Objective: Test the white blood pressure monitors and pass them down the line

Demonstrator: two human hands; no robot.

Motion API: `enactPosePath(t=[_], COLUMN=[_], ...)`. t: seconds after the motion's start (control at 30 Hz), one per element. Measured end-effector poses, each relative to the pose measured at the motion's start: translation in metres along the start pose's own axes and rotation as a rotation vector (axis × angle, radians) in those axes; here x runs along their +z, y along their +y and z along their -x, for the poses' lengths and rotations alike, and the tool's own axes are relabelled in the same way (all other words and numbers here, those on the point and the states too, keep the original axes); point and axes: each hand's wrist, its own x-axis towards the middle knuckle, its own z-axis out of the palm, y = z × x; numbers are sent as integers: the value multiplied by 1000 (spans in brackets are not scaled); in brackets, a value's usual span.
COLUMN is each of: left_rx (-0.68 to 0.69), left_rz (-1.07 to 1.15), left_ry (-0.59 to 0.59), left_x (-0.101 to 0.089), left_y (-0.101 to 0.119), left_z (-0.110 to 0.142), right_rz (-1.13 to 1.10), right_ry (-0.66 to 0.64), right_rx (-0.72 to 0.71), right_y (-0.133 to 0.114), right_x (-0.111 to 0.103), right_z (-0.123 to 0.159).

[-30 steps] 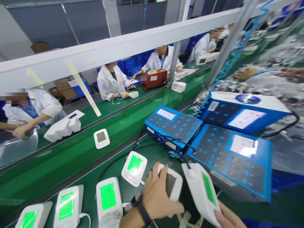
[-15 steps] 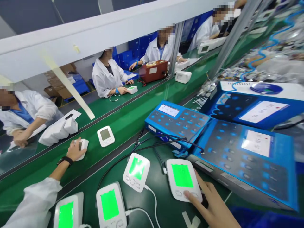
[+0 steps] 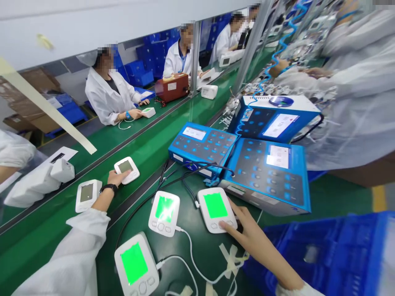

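Observation:
My left hand point(image 3: 117, 177), with a black watch on the wrist, reaches onto the green conveyor belt point(image 3: 145, 148). Its fingers lie stretched on the near edge of a white monitor with a dark screen point(image 3: 127, 168). A second dark-screened monitor point(image 3: 87, 194) lies just left of that hand. My right hand point(image 3: 247, 230) rests at the lower right corner of a lit green-screened monitor point(image 3: 216, 209), fingertips on its button row and nothing gripped. Two more lit monitors point(image 3: 164, 213) point(image 3: 135, 263) lie to the left, with white cables.
Three blue tester boxes point(image 3: 265, 172) point(image 3: 200, 144) point(image 3: 274, 119) stand behind the lit monitors, with black cables running to them. A blue crate point(image 3: 324, 255) is at the lower right. A white-coated person point(image 3: 361, 90) stands at the right; others sit across the belt.
My left hand let go of one dark-screened monitor on the belt and moved right to the other one. My right hand stays on the lit monitor's buttons. The view swung right.

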Motion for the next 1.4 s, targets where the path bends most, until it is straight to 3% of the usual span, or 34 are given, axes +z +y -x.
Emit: enactPosePath(t=[0.1, 0.2, 0.23, 0.27, 0.33, 0.43, 0.53, 0.63, 0.8, 0.93, 1.1, 1.23, 1.3, 1.4], left_rx=[-131, -175, -175, -170, -142, -93, -98, -163, -212, -252, -233, -241, -202, -92], left_rz=[219, 426, 491, 554, 663, 758, 799, 826, 910, 956, 946, 815, 744, 624], left_ry=[-117, -215, -243, -266, -296, -308, -310, -291, -351, -437, -483, -596, -619, -609], left_x=[-6, -14, -17, -21, -31, -45, -48, -33, 2, 18, 21, 15, 12, 11], left_y=[12, 21, 22, 21, 13, -9, -33, -44, -32, -20, -24, -35, -39, -38], left_z=[10, 36, 49, 66, 105, 177, 241, 279, 295, 295, 293, 289, 288, 293], right_rz=[129, 226, 176, 110, 70, 50, -16, -107, -232, -395, -366, -318, -331, -407], right_ry=[169, 416, 374, 242, -8, -141, -184, -184, -132, -289, -475, -610, -614, -513], right_rx=[-77, -223, -281, -316, -249, -209, -201, -188, -100, -135, -126, -216, -216, -167], right_y=[-1, -24, -36, -50, -78, -105, -107, -96, -97, -112, -113, -111, -111, -108], right_x=[6, 32, 45, 61, 93, 126, 128, 112, 86, 68, 51, 42, 44, 55], right_z=[7, 22, 26, 30, 29, 16, 1, -1, 21, 40, 43, 43, 46, 54])
